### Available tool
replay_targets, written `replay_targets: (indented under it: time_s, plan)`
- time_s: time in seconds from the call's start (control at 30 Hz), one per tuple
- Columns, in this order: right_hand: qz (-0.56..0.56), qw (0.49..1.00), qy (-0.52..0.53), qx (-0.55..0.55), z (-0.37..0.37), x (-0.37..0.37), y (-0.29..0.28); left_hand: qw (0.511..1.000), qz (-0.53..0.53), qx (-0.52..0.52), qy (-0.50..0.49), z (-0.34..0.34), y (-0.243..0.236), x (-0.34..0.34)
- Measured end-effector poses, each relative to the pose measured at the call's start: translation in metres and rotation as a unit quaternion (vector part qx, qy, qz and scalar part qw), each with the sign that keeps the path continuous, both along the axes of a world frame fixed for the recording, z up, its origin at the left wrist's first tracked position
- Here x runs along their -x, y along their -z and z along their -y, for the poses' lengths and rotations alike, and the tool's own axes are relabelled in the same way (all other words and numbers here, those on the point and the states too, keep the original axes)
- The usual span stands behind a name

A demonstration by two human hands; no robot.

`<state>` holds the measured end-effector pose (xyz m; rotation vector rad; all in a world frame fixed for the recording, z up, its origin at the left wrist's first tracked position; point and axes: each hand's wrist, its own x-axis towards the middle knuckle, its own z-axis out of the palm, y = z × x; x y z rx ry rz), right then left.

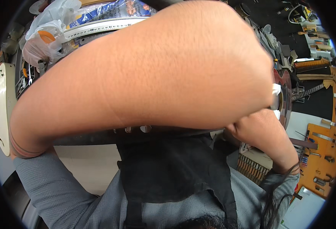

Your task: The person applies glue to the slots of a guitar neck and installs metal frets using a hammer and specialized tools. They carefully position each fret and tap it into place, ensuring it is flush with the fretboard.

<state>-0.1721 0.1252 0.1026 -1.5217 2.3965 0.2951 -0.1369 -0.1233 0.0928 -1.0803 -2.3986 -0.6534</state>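
Observation:
My left forearm and my left hand [234, 57] cross close in front of the view from the left, hiding most of the work area. The back of that hand is toward me, and its fingers are out of sight. Just below and right of it is my right hand [248, 124], its fingers curled in and partly covered by the left. Whatever it grips is hidden. Beside the left hand's outer edge shows a small white piece [276, 90] that I cannot identify. A reddish-brown guitar body [285, 82] lies partly visible behind it.
A long white ruler [103, 27] and crumpled plastic bags [42, 47] lie at the far left. A cream guitar body [2, 108] stands at the left rim. Guitar necks [309, 91] are on the right, with an orange tool board [320, 152] and a rack of tools [252, 166] nearer.

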Motion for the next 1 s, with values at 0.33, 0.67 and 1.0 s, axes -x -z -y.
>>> replay_targets:
  time_s: [0.33,0.67,1.0]
  plan:
    - [-0.014,0.999,-0.035,-0.026,0.003,0.011,-0.004,0.999,-0.033,-0.012,0.005,0.003,0.008,0.005]
    - [-0.013,0.997,-0.018,-0.068,0.014,0.010,-0.016,0.996,-0.068,-0.053,0.004,0.006,0.013,0.004]
    - [0.025,0.998,-0.038,-0.047,0.010,0.018,-0.009,0.998,0.055,0.004,0.025,0.010,-0.013,-0.001]
